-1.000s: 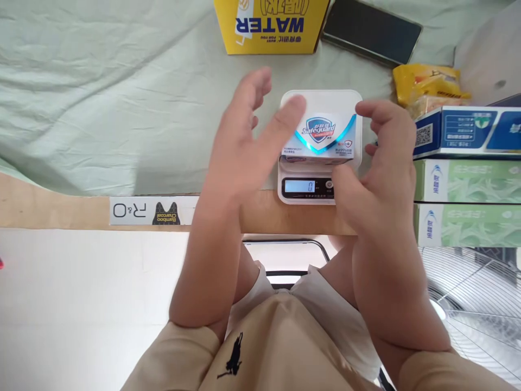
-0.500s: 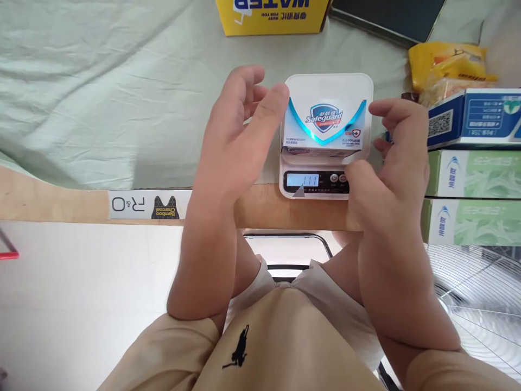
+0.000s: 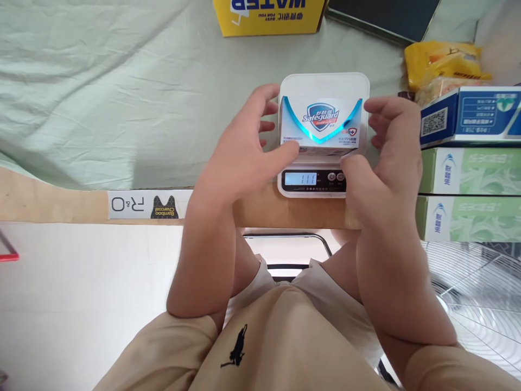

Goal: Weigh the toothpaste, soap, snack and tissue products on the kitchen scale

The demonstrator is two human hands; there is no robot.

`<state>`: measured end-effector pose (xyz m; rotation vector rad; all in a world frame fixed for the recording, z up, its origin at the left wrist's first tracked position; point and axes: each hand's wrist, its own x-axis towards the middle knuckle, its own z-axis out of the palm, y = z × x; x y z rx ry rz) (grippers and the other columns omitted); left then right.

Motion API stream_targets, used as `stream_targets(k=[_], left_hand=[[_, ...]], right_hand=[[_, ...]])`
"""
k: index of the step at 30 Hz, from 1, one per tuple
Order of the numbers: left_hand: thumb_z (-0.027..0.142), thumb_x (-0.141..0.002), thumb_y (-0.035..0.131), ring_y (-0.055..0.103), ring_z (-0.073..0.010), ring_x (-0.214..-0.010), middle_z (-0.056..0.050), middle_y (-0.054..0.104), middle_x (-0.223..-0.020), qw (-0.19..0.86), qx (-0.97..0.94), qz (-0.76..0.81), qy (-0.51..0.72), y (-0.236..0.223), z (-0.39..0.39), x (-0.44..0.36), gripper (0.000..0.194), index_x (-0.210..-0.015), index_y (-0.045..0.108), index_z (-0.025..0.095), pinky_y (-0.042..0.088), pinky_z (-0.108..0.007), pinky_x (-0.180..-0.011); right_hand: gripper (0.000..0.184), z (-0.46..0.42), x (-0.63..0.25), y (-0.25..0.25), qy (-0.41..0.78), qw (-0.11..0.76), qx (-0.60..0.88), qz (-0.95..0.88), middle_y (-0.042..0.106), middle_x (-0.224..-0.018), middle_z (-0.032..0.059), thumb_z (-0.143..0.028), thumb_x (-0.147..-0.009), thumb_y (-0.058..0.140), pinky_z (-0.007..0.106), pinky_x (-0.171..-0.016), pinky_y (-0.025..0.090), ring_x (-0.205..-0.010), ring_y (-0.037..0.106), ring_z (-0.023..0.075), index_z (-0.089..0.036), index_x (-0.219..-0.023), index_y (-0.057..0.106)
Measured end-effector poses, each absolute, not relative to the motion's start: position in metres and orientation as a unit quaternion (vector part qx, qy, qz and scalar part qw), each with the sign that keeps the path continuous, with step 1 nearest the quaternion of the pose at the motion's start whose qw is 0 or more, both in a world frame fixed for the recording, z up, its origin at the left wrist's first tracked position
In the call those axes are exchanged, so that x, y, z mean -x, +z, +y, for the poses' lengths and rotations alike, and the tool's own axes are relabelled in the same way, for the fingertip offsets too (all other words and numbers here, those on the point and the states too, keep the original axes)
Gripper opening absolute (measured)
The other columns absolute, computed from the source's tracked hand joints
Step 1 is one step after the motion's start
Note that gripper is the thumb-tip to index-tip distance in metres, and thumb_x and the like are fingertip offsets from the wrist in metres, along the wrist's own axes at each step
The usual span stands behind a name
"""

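A white Safeguard soap box [image 3: 321,122] with a bright blue curved band rests on the platform of a white kitchen scale [image 3: 325,84]. Below the platform, the scale's lit display [image 3: 300,179] shows digits that I cannot read surely. On the box's left is my left hand [image 3: 252,141], fingers curved and apart, its thumb tip over the lower left corner; whether it touches, I cannot tell. My right hand [image 3: 382,146] is held open at the right side, fingertips just off the box, thumb near the scale's buttons.
Blue-and-white [image 3: 476,117] and green [image 3: 476,171] boxes are stacked at the right, by yellow packets [image 3: 448,62]. Farther back are a yellow box [image 3: 268,19] and a dark flat object [image 3: 386,16]. A Bamboo Charcoal box [image 3: 138,205] lies along the wooden table edge [image 3: 260,209].
My left hand's thumb has come down from the box's upper left to its lower left corner. My right hand has shifted only slightly. The box remains on the scale, and the display digits show more fully.
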<state>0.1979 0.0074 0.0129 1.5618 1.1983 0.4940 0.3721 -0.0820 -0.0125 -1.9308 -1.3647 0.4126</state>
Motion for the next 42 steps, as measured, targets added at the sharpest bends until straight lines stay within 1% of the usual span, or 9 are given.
stream_targets(k=[4, 8, 16, 20, 27, 31, 34, 37, 42], left_hand=[[0.024, -0.080, 0.075, 0.064, -0.0264, -0.134, -0.004, 0.047, -0.166, 0.531, -0.685, 0.476, 0.153, 0.010, 0.010, -0.195, 0.081, -0.155, 0.045, 0.034, 0.059, -0.033, -0.098], [0.027, -0.078, 0.078, 0.061, -0.0280, -0.139, -0.002, 0.047, -0.168, 0.509, -0.694, 0.484, 0.158, 0.010, 0.011, -0.194, 0.089, -0.158, 0.042, 0.038, 0.058, -0.036, -0.103], [0.024, -0.078, 0.080, 0.068, -0.0243, -0.124, -0.002, 0.066, -0.146, 0.500, -0.710, 0.465, 0.174, 0.007, 0.018, -0.194, 0.059, -0.133, 0.061, 0.035, 0.058, -0.037, -0.101], [0.018, -0.077, 0.080, 0.067, -0.0216, -0.125, 0.001, 0.067, -0.144, 0.500, -0.722, 0.433, 0.203, 0.017, 0.015, -0.182, 0.055, -0.127, 0.064, 0.036, 0.057, -0.035, -0.104], [0.022, -0.075, 0.082, 0.066, -0.0253, -0.130, 0.002, 0.067, -0.139, 0.501, -0.728, 0.427, 0.193, 0.048, 0.004, -0.116, 0.055, -0.125, 0.068, 0.038, 0.058, -0.037, -0.106], [0.025, -0.074, 0.080, 0.068, -0.0265, -0.129, 0.000, 0.067, -0.140, 0.501, -0.733, 0.422, 0.185, 0.049, 0.000, -0.066, 0.062, -0.134, 0.067, 0.035, 0.057, -0.042, -0.111], [0.037, -0.080, 0.077, 0.067, -0.0288, -0.132, -0.001, 0.071, -0.133, 0.501, -0.714, 0.415, 0.259, 0.043, -0.004, -0.035, 0.050, -0.130, 0.069, 0.036, 0.058, -0.044, -0.109], [0.049, -0.091, 0.068, 0.072, -0.0285, -0.118, -0.003, 0.074, -0.122, 0.431, -0.667, 0.494, 0.354, 0.038, -0.007, -0.015, 0.037, -0.123, 0.072, 0.030, 0.058, -0.046, -0.099], [0.036, -0.099, 0.061, 0.071, -0.0236, -0.112, -0.007, 0.075, -0.118, 0.364, -0.572, 0.648, 0.348, 0.036, -0.006, 0.003, 0.026, -0.119, 0.070, 0.021, 0.057, -0.041, -0.098]], right_hand=[[0.056, -0.080, -0.371, -0.012, 0.190, 0.380, 0.732, -0.532, 0.061, -0.140, 0.0079, -0.017, -0.078, 0.048, 0.048, -0.118, 0.052, -0.135, 0.061, 0.0208, -0.021, -0.133, 0.049], [0.055, -0.079, -0.373, -0.014, 0.186, 0.369, 0.718, -0.560, 0.059, -0.143, 0.0083, -0.015, -0.080, 0.049, 0.044, -0.121, 0.052, -0.138, 0.060, 0.0189, -0.024, -0.134, 0.047], [0.055, -0.076, -0.380, -0.007, 0.178, 0.288, 0.738, -0.583, 0.054, -0.152, 0.0053, -0.021, -0.087, 0.060, 0.053, -0.130, 0.045, -0.148, 0.054, 0.0252, -0.033, -0.138, 0.044], [0.055, -0.078, -0.380, -0.001, 0.172, 0.320, 0.701, -0.614, 0.054, -0.150, 0.0053, -0.023, -0.088, 0.061, 0.053, -0.130, 0.045, -0.147, 0.053, 0.0266, -0.034, -0.140, 0.046], [0.068, -0.087, -0.341, 0.003, 0.207, 0.339, 0.638, -0.660, 0.058, -0.145, 0.0034, -0.036, -0.082, 0.076, 0.047, -0.100, 0.060, -0.135, 0.060, 0.0293, -0.041, -0.144, 0.049], [0.056, -0.091, -0.305, 0.005, 0.240, 0.347, 0.580, -0.697, 0.063, -0.140, -0.0004, -0.032, -0.086, 0.074, 0.043, -0.091, 0.061, -0.129, 0.065, 0.0251, -0.041, -0.138, 0.054], [0.050, -0.094, -0.280, 0.008, 0.250, 0.366, 0.559, -0.701, 0.064, -0.137, 0.0004, -0.030, -0.087, 0.072, 0.048, -0.098, 0.060, -0.131, 0.064, 0.0256, -0.041, -0.133, 0.057], [0.050, -0.093, -0.255, 0.012, 0.246, 0.373, 0.565, -0.693, 0.064, -0.135, -0.0007, -0.027, -0.085, 0.072, 0.050, -0.105, 0.059, -0.132, 0.063, 0.0255, -0.043, -0.131, 0.058], [0.051, -0.067, -0.221, 0.013, 0.231, 0.322, 0.589, -0.704, 0.065, -0.136, 0.0027, -0.024, -0.081, 0.073, 0.047, -0.107, 0.061, -0.133, 0.063, 0.0250, -0.034, -0.129, 0.059]])
